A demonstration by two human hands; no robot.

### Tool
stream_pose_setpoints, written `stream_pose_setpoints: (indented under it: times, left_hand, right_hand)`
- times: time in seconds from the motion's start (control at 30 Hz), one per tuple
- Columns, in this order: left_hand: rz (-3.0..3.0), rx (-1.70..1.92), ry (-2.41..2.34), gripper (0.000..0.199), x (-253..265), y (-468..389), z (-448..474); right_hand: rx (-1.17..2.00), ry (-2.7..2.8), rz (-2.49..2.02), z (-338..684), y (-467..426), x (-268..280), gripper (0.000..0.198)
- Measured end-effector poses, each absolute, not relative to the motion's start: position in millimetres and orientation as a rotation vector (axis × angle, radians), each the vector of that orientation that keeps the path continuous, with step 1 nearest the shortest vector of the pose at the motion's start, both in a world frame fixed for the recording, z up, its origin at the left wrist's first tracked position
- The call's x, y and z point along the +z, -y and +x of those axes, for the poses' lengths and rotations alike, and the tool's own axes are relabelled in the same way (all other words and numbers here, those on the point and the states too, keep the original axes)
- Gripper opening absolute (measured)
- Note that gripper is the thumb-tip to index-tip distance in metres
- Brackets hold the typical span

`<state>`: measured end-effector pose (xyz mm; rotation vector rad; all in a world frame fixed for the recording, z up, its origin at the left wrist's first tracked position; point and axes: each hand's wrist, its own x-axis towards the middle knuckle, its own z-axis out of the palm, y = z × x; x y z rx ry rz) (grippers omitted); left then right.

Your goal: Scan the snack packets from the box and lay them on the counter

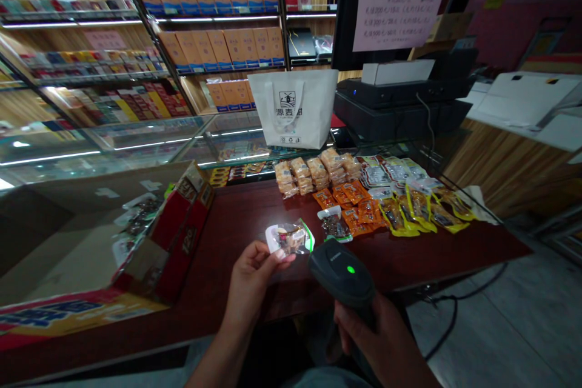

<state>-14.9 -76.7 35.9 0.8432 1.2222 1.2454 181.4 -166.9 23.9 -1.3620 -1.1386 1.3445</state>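
Observation:
Between the thumb and fingers of my left hand (258, 267) is a small clear snack packet (291, 237) with a white end and a green edge, held just above the dark red counter. My right hand (368, 321) is wrapped round the handle of a black barcode scanner (342, 270), whose green light is lit. The scanner's head points toward the packet and is apart from it. Just beyond the scanner lies a similar dark-filled packet (334, 224). Orange packets (357, 203) and yellow-edged packets (409, 209) lie behind and to the right of it.
Stacked wrapped biscuits (318, 171) and silvery packets (391, 170) line the counter's back. A white paper bag (295, 115) stands behind them, left of a black monitor (348, 18). At left, an open cardboard box (182, 242) holds several packets. A cable (450, 321) hangs at right.

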Motion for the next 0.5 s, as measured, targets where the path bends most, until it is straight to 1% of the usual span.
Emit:
stream_pose_setpoints:
  times: [0.13, 0.27, 0.5]
  left_hand:
    - [0.826, 1.267, -1.199, 0.046, 31, 76, -15]
    - [0.877, 1.197, -1.191, 0.047, 28, 68, -14]
    - [1.063, 1.063, -1.126, 0.043, 27, 8, 8]
  right_hand:
    - [1.328, 1.139, -1.366, 183, 168, 21, 0.040]
    - [1.330, 1.068, -1.358, 188, 169, 16, 0.038]
    - [1.266, 1.013, -1.376, 219, 171, -2, 0.048]
